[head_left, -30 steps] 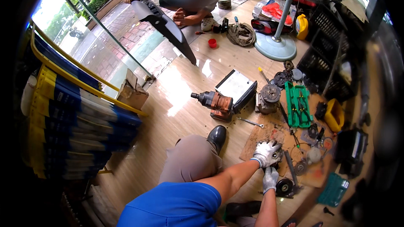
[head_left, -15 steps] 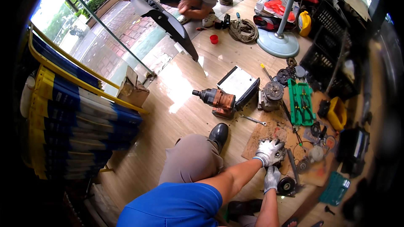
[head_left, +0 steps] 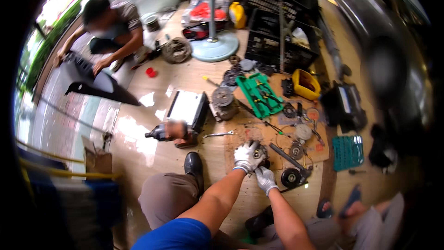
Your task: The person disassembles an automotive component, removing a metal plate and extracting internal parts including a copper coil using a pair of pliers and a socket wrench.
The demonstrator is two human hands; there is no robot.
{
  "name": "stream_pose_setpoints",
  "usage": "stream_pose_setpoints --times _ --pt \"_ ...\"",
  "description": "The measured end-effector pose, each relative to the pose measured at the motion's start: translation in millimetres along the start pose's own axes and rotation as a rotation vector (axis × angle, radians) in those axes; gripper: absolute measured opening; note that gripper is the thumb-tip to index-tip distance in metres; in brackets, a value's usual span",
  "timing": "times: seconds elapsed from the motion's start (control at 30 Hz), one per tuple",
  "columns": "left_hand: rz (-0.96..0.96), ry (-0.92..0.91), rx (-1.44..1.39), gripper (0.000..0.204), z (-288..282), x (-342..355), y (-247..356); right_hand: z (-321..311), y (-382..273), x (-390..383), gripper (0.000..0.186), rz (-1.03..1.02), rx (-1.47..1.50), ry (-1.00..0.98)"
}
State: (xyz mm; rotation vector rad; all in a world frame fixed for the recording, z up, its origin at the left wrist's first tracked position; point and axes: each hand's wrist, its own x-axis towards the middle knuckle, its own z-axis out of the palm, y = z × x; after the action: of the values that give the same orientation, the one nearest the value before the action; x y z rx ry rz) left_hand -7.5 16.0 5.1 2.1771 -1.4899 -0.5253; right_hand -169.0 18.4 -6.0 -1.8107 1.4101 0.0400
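My left hand (head_left: 249,156), in a white knit glove, is closed over a small, dark, greasy metal part (head_left: 257,154) with a round opening on top. Just below it, my right hand (head_left: 267,179), also gloved, has its fingers bent against the part's lower side; the fingertips are partly hidden. Both hands are low over a stained cardboard sheet (head_left: 277,161). Close to my right hand lie a black pulley wheel (head_left: 291,178) and a dark metal bar (head_left: 286,155). A combination wrench (head_left: 218,134) rests on the floor beyond my left hand.
A cordless impact wrench (head_left: 173,132), a motor-like metal unit (head_left: 224,102) and an open green tool case (head_left: 260,95) lie ahead. Teal case (head_left: 348,153) and another person's sandalled foot (head_left: 355,200) are at right. Far left, a crouching person holds a grey-black panel (head_left: 99,85).
My view has swung to the right, so the scene sits further left. Both hands stay at the metal part. The crouching person has tilted the panel flatter and now has both hands on it.
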Motion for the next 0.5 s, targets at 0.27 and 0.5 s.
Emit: stream_pose_setpoints --times 0.27,0.5 --pt "-0.010 0.015 -0.038 0.077 11 1 -5 -22 -25 -14 0.049 0.108 -0.085 -0.071" --pt "-0.024 -0.030 -0.030 0.083 7 4 -2 -13 -15 -11 0.055 0.105 0.000 -0.101"
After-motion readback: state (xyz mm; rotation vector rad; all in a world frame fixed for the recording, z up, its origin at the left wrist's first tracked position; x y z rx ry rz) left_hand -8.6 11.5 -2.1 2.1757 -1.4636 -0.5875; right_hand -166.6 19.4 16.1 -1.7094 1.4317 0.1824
